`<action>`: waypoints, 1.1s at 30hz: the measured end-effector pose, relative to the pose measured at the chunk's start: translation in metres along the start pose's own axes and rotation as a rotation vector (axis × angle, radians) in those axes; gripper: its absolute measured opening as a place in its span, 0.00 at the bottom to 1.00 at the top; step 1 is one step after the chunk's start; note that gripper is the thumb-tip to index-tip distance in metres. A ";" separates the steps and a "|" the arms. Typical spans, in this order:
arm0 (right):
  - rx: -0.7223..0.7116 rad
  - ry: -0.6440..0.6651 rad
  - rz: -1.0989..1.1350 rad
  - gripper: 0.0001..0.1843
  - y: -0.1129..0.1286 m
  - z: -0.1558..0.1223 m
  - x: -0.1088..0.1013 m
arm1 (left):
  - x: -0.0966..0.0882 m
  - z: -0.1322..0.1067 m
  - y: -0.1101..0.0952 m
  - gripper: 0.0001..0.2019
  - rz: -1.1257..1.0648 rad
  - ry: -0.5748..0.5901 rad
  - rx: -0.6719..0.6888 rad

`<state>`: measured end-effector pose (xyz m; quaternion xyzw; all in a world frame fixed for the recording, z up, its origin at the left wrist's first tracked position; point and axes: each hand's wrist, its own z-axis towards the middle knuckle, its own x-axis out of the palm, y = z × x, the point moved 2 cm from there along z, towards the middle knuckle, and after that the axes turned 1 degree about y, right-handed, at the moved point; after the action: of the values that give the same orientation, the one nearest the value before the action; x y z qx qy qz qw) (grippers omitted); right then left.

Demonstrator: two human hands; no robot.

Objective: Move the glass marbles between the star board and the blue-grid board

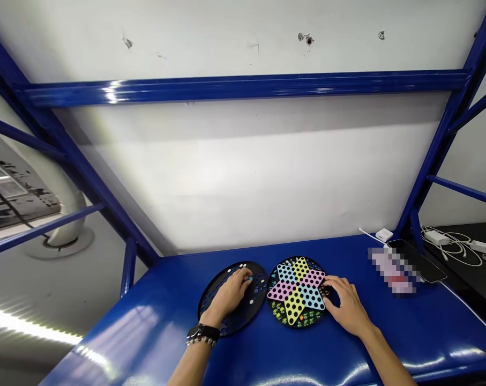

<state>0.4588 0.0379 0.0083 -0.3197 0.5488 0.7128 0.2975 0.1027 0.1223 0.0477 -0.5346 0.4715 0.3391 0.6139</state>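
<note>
A round Chinese checkers board (297, 292) with a pink, yellow and light blue star lies on the blue table. Small coloured glass-like marbles (278, 310) fill the gaps between its star points. To its left is a black round board with many holes (243, 316), with a few white pieces on it. My left hand (229, 292) reaches over this black board, fingertips pinched at a small bluish marble (250, 278). At the right rim of the star board is my right hand (347, 304), its thumb and forefinger apart and touching the edge near reddish marbles.
On the right of the blue table (166, 321) lie a black phone (417, 260), a blurred pinkish packet (393, 271) and a white charger (384, 234) with cable. Blue metal frame bars (246, 87) rise at the back and sides, before a white wall.
</note>
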 end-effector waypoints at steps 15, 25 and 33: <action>-0.016 -0.030 -0.026 0.14 0.001 0.000 -0.001 | 0.010 0.019 -0.082 0.16 0.177 0.183 0.157; -0.008 -0.012 -0.006 0.14 0.002 0.001 -0.001 | -0.007 0.003 -0.030 0.17 -0.005 -0.109 0.006; 0.015 0.025 0.054 0.14 -0.001 0.001 0.001 | 0.005 0.003 0.007 0.19 -0.236 -0.054 -0.042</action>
<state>0.4590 0.0389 0.0074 -0.3112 0.5662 0.7125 0.2736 0.0988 0.1259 0.0406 -0.5897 0.3814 0.2886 0.6507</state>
